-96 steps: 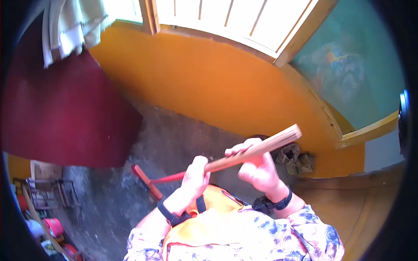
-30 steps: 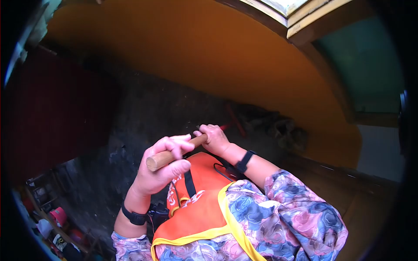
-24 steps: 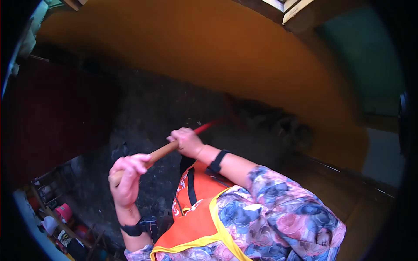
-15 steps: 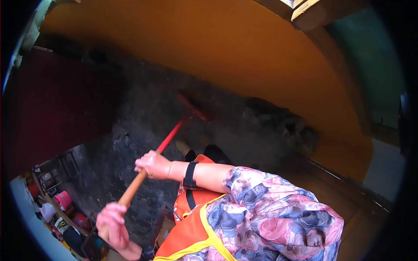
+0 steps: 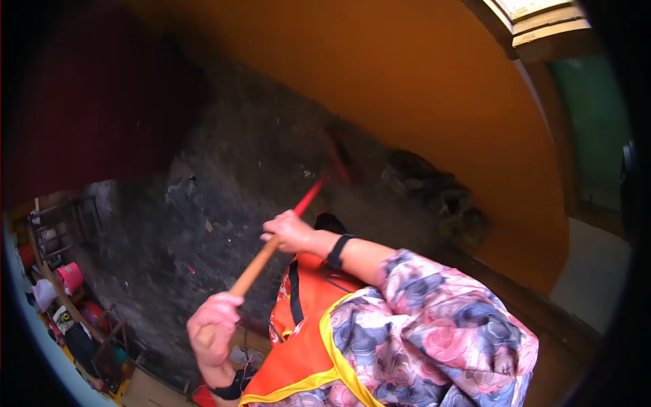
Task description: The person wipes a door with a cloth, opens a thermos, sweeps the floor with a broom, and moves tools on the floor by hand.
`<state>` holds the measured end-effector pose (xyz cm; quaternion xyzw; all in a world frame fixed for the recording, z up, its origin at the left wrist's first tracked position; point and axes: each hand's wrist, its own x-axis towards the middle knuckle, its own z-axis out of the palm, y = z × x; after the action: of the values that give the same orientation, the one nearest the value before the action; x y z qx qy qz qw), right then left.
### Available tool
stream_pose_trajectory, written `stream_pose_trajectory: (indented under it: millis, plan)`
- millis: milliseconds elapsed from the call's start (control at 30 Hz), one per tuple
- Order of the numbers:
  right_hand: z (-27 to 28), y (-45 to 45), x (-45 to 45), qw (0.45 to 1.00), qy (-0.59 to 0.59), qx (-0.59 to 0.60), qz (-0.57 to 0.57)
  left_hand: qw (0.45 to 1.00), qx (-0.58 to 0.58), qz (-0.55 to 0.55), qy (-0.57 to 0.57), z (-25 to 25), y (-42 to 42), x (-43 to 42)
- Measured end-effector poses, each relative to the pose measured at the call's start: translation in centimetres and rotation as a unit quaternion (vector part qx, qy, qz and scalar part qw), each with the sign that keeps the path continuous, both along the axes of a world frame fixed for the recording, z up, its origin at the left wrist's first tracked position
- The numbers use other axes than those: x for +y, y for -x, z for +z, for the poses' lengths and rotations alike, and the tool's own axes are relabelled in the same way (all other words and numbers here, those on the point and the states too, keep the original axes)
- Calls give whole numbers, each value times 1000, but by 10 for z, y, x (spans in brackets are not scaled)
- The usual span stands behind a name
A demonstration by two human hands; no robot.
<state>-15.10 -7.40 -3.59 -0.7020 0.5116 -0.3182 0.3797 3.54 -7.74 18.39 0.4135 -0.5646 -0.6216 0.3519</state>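
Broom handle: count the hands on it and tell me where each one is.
2. The right hand grips the broom handle nearer the broom head; the left hand holds it near the opposite end. Neither is hidden.

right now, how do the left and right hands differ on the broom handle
The left hand grips the handle near its free end, the right hand nearer the broom head. The left hand sits toward the picture's bottom left, the right hand near its centre. Both have black wristbands.

No readable text; white marks (image 5: 281, 293) on the orange apron (image 5: 302, 347) (illegible)
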Motion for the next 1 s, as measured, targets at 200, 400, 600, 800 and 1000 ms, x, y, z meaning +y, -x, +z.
stream_pose_trajectory:
  millis: [200, 400, 600, 800, 1000]
  plan:
    - [33, -143, -10, 982, 35, -151, 107, 984, -152, 69, 59, 74, -63, 38]
    - [82, -170, -8, 948, 3, -181, 261, 962, -154, 59, 218, 114, -77, 68]
    - [61, -95, -15, 978, -24, 1, 207, 992, -42, 84, 90, 53, -94, 57]
    - [5, -124, -12, 972, -55, 18, 228, 988, -35, 148, -27, 11, -113, 66]
    - [22, -247, -10, 931, -27, -133, 339, 955, -201, 216, 25, 68, -145, 87]
